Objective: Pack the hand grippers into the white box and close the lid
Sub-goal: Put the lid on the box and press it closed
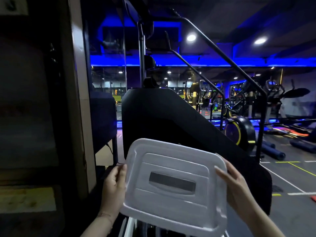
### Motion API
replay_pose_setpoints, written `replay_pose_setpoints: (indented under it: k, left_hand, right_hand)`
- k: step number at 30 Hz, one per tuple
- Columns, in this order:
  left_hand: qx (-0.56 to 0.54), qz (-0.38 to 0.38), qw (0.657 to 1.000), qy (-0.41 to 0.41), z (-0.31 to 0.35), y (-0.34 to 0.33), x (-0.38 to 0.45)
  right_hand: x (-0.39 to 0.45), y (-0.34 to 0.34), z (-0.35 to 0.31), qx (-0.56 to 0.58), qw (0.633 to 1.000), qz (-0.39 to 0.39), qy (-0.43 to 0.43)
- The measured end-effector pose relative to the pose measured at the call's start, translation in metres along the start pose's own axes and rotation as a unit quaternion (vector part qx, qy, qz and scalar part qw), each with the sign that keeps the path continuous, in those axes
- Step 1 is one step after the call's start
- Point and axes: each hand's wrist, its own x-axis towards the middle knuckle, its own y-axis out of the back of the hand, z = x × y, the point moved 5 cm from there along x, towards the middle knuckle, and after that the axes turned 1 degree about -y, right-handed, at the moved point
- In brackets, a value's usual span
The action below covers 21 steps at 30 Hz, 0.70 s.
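I hold a white translucent lid with a dark handle slot in its middle, tilted up toward me. My left hand grips its left edge and my right hand grips its right edge. Below the lid, at the bottom of the view, a strip of the white box shows with dark shapes inside; I cannot tell whether they are hand grippers. Most of the box is hidden by the lid.
A large black stair-climber machine with railings stands right behind the lid. A cabinet or pillar fills the left side. Exercise bikes and floor markings lie to the right in a dim, blue-lit gym.
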Motion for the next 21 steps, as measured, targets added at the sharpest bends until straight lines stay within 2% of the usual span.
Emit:
replay_pose_setpoints:
  k: [4, 6, 8, 10, 12, 15, 18, 21]
  left_hand:
    - [-0.005, 0.06, 0.994, 0.086, -0.031, 0.007, -0.012]
    - [-0.003, 0.045, 0.988, 0.151, -0.05, 0.007, -0.017]
    - [0.022, 0.001, 0.981, 0.194, -0.063, 0.006, -0.023]
    - [0.056, -0.037, 0.98, 0.189, -0.067, 0.003, -0.03]
    - [0.072, -0.062, 0.981, 0.172, -0.066, -0.001, -0.04]
    - [0.08, -0.085, 0.981, 0.158, -0.063, -0.005, -0.059]
    - [0.092, -0.121, 0.979, 0.138, -0.06, -0.008, -0.074]
    - [0.126, -0.126, 0.975, 0.135, -0.071, -0.008, -0.083]
  right_hand:
    - [-0.019, 0.008, 0.048, -0.002, 0.998, 0.02, -0.063]
    - [-0.03, 0.009, 0.064, -0.032, 0.996, 0.034, -0.072]
    - [-0.037, 0.012, 0.075, -0.049, 0.992, 0.083, -0.086]
    - [-0.044, 0.011, 0.081, -0.075, 0.982, 0.13, -0.114]
    - [-0.047, 0.015, 0.089, -0.117, 0.975, 0.142, -0.127]
    - [-0.054, 0.018, 0.084, -0.234, 0.956, 0.137, -0.109]
    - [-0.063, 0.024, 0.083, -0.288, 0.942, 0.14, -0.099]
    - [-0.073, 0.025, 0.089, -0.325, 0.932, 0.12, -0.102]
